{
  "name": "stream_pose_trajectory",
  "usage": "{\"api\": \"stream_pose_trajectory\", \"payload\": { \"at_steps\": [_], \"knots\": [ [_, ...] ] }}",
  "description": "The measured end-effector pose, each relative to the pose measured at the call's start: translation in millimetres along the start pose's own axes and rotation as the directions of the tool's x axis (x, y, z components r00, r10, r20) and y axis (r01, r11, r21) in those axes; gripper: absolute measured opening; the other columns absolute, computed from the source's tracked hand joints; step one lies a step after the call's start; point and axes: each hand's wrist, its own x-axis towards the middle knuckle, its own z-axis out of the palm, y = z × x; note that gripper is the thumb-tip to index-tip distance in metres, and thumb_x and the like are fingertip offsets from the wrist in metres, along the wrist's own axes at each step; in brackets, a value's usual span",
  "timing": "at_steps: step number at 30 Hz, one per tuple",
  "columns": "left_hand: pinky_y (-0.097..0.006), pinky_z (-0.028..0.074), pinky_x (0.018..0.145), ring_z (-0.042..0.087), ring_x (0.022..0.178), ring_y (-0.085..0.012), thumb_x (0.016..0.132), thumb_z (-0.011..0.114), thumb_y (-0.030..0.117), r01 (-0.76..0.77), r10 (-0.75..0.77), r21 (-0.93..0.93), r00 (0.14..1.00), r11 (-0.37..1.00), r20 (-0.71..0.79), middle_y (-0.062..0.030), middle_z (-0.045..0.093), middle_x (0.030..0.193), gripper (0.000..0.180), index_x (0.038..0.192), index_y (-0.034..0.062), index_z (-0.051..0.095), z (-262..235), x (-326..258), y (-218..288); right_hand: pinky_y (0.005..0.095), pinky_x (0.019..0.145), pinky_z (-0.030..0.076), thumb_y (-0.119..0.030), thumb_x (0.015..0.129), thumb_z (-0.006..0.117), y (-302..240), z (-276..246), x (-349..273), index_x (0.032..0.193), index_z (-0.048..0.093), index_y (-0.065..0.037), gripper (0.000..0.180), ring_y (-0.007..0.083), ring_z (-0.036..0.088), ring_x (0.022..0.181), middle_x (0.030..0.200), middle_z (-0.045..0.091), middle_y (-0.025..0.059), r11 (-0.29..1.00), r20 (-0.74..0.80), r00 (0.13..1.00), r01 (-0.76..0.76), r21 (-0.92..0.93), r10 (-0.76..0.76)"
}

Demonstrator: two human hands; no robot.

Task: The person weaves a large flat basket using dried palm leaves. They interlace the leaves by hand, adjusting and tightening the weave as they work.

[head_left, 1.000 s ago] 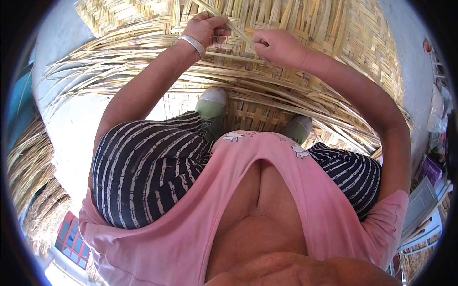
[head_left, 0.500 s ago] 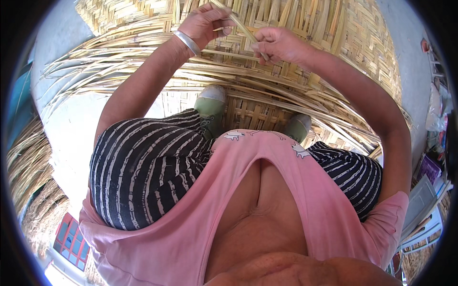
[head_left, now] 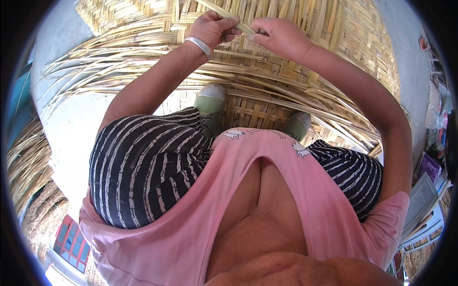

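Note:
My left hand (head_left: 213,31), with a silver bangle on its wrist, pinches a pale flat reed strip (head_left: 244,28) between thumb and fingers. Close beside it, my right hand (head_left: 281,39) grips the same strip near its lower end. The strip runs slantwise from the top edge down to the right hand, above a woven reed mat (head_left: 372,43). Part of the strip is hidden by my fingers. Long loose reed strips (head_left: 143,69) lie across the mat, between my hands and my feet.
My green shoes, the left (head_left: 211,105) and right (head_left: 298,125), rest on the mat. A heap of dry stalks (head_left: 28,152) lies at far left, by a red-framed window (head_left: 71,243). Assorted items, among them a white plastic chair (head_left: 427,231), stand at the right edge.
My left hand has moved right and slightly down along the reed strip, closer to my right hand. My right hand has turned and closed over the strip's lower end.

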Motion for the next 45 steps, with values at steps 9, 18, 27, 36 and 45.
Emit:
{"api": "stream_pose_trajectory", "payload": {
  "at_steps": [9, 18, 27, 36, 45],
  "knots": [
    [-0.033, 0.059, 0.071, 0.074, 0.084, -0.0154, 0.095, 0.074, 0.013, 0.086, -0.055, -0.149, 0.978, 0.985, 0.200, -0.0065, 0.074, 0.095, 0.009, 0.099, 0.0071, 0.067, -4, 0, 4, 0.0283, 0.064, 0.048, -0.037, 0.103, 0.064, 7, -5, -7, 0.102, 0.065, -0.011, 0.026, 0.0080, 0.058, 0.070, 0.077, 0.062, -0.0041, 0.693, 0.252, 0.967, -0.198, 0.694, 0.024],
    [-0.026, 0.058, 0.067, 0.070, 0.070, -0.0132, 0.093, 0.079, 0.021, 0.127, -0.095, -0.087, 0.949, 0.988, 0.301, -0.0045, 0.073, 0.086, 0.019, 0.100, 0.0070, 0.067, -2, -7, 13, 0.0244, 0.068, 0.046, -0.042, 0.099, 0.070, 10, -20, -17, 0.102, 0.067, -0.012, 0.031, 0.0058, 0.056, 0.071, 0.079, 0.061, -0.0048, 0.379, 0.419, 0.908, -0.382, 0.843, -0.019],
    [-0.027, 0.057, 0.062, 0.067, 0.064, -0.0124, 0.085, 0.087, 0.026, 0.089, -0.076, -0.056, 0.977, 0.994, 0.199, -0.0036, 0.070, 0.077, 0.031, 0.096, 0.0092, 0.064, 1, -8, 6, 0.0264, 0.069, 0.051, -0.034, 0.095, 0.076, 7, -24, -16, 0.103, 0.065, -0.009, 0.028, 0.0082, 0.060, 0.075, 0.085, 0.065, -0.0017, 0.576, 0.352, 0.934, -0.320, 0.752, 0.059],
    [-0.026, 0.051, 0.060, 0.062, 0.066, -0.0083, 0.089, 0.083, 0.019, -0.114, 0.052, 0.299, 0.977, 0.947, 0.207, -0.0020, 0.073, 0.085, 0.023, 0.104, 0.0027, 0.077, 11, -12, -1, 0.0299, 0.062, 0.056, -0.026, 0.098, 0.073, -5, -15, -22, 0.104, 0.065, -0.004, 0.024, 0.0136, 0.068, 0.072, 0.082, 0.065, 0.0035, 0.634, 0.400, 0.901, -0.409, 0.656, 0.167],
    [-0.026, 0.053, 0.075, 0.065, 0.086, -0.0082, 0.092, 0.079, 0.024, -0.051, -0.037, 0.338, 0.968, 0.940, 0.248, -0.0010, 0.076, 0.099, 0.028, 0.113, 0.0054, 0.077, 15, -7, -7, 0.0311, 0.069, 0.060, -0.036, 0.102, 0.066, 19, 16, -34, 0.109, 0.065, -0.004, 0.033, 0.0186, 0.074, 0.079, 0.086, 0.065, 0.0052, 0.502, 0.594, 0.798, -0.557, 0.661, 0.103]
  ]
}}
